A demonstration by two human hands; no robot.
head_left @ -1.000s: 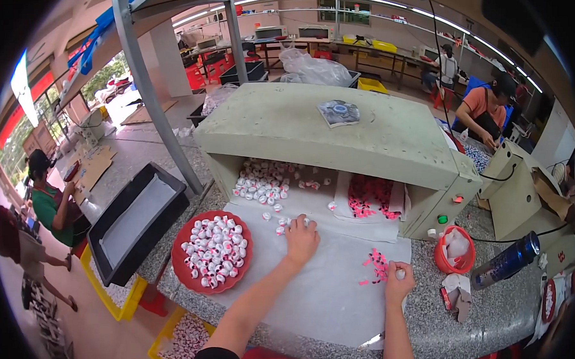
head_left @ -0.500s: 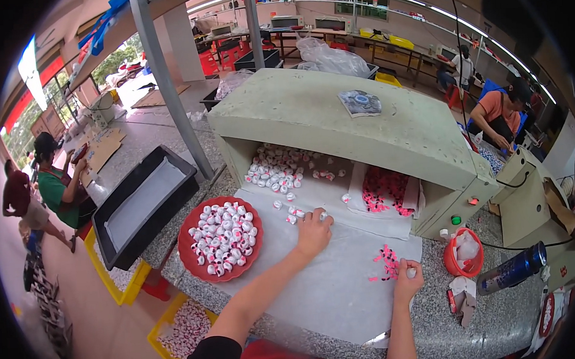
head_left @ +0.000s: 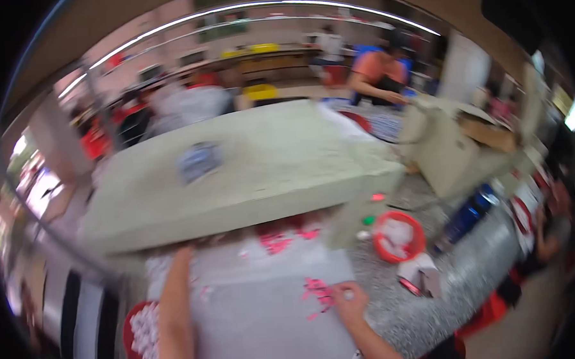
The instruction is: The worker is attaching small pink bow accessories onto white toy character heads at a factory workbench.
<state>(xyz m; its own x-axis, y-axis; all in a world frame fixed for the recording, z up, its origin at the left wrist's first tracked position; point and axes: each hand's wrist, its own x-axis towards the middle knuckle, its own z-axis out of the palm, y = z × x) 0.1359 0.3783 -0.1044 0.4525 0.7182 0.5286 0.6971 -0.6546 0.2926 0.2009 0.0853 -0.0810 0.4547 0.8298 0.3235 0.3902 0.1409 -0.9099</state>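
My left hand [head_left: 183, 258] reaches in under the front of a pale green metal box-shaped machine [head_left: 263, 209]; its fingers are hidden there. My right hand [head_left: 351, 304] is closed around a small white rounded piece [head_left: 349, 295]. It rests at the right side of a white sheet [head_left: 262, 328], beside a scatter of small pink and black pieces [head_left: 317, 292]. More pink pieces [head_left: 276, 243] lie inside the machine's opening. Left of my left forearm stands a red bowl [head_left: 129, 337] heaped with small white rounded pieces [head_left: 145, 340]. The picture is smeared by motion.
An orange-red basket [head_left: 420, 241] with white stuff stands right of the machine, near a blue bottle [head_left: 472, 213]. A black tray [head_left: 69, 317] is at the left. Across the machine, a person in an orange shirt [head_left: 379, 69] bends over work.
The view has swung to the right. My left hand has gone from the loose white pieces on the sheet to under the machine's hood. My right hand stays by the pink pieces.
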